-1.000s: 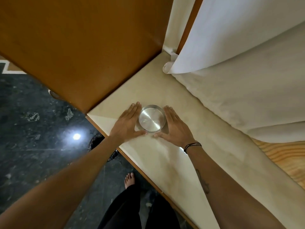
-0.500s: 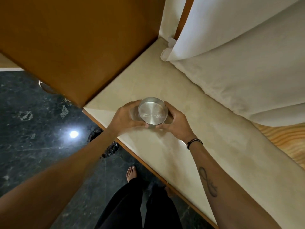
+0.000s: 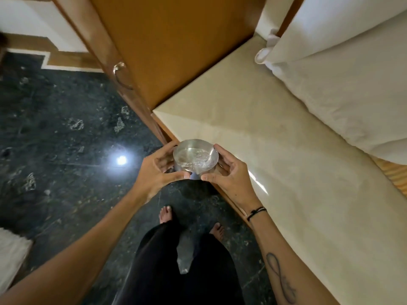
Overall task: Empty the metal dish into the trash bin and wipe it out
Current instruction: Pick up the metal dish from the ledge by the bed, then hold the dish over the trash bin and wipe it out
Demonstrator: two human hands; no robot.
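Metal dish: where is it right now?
In the head view the metal dish is at centre, held upright between the left hand and right hand, off the cream counter and just past its edge above the dark floor.

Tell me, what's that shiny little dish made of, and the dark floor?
The dish looks like brushed metal, probably steel: silvery grey, with soft reflections on its wall. The floor looks like polished dark stone, perhaps marble: pale veins and flecks, and a mirror-bright reflection of a lamp.

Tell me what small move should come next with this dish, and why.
Probably lower the dish toward the dark bin showing just beneath it, then tip. Left hand and right hand hold it level off the counter, residue still inside.
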